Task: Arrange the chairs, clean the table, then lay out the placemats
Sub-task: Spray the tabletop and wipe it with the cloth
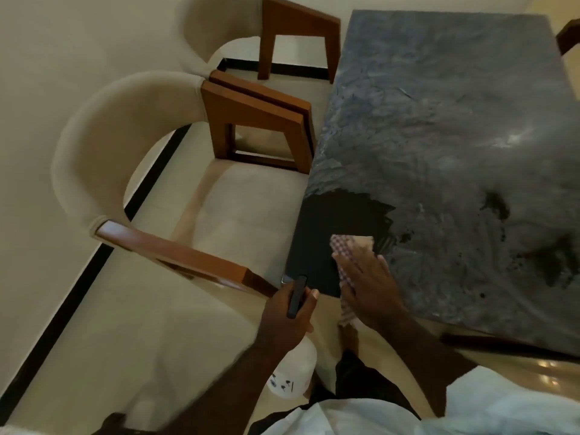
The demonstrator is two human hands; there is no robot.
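Observation:
A dark table (445, 98) fills the right side, its top filmed with grey streaks and a wiped black patch at the near left corner. My right hand (367, 284) lies flat with straight fingers on a checked cloth (343, 249) at that corner. My left hand (290, 312) grips the black trigger head of a white spray bottle (292, 375), held just off the table's near left corner. Two cream upholstered chairs with wooden arms stand along the table's left side, the nearer chair (131, 127) and the farther chair (282, 23).
Another wooden chair part (569, 36) shows at the table's far right corner. A dark wooden chair arm (502, 345) runs under the table's near edge. The cream floor has a black border stripe (62, 309) on the left.

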